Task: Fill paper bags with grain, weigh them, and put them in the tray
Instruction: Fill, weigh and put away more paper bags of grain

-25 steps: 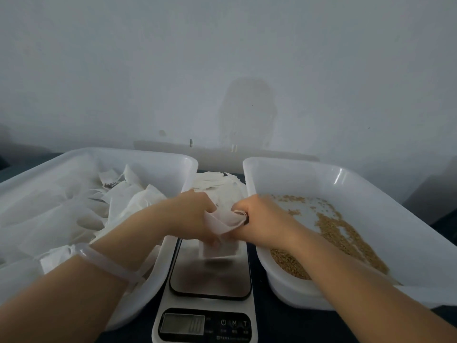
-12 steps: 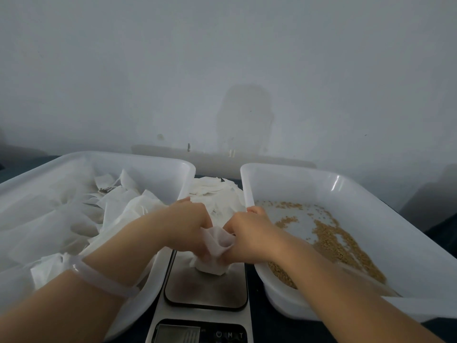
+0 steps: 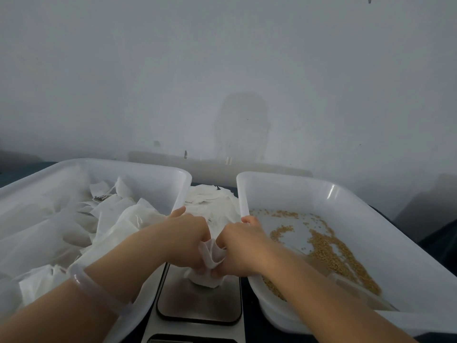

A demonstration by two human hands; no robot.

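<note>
My left hand (image 3: 188, 241) and right hand (image 3: 243, 246) pinch the small white paper bag (image 3: 210, 253); best hold it straight, so nothing spills.

worn: a pale, milky, translucent bangle (image 3: 96, 288), smooth and rounded, sat on the left forearm (image 3: 138, 263) | right forearm (image 3: 296, 276) was bare | left hand (image 3: 188, 241) and right hand (image 3: 239, 248) were bare

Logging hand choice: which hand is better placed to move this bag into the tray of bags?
Left, probably: left hand grips the paper bag right beside the bag tray; right hand also grips it, but sits by the grain tray.
</note>
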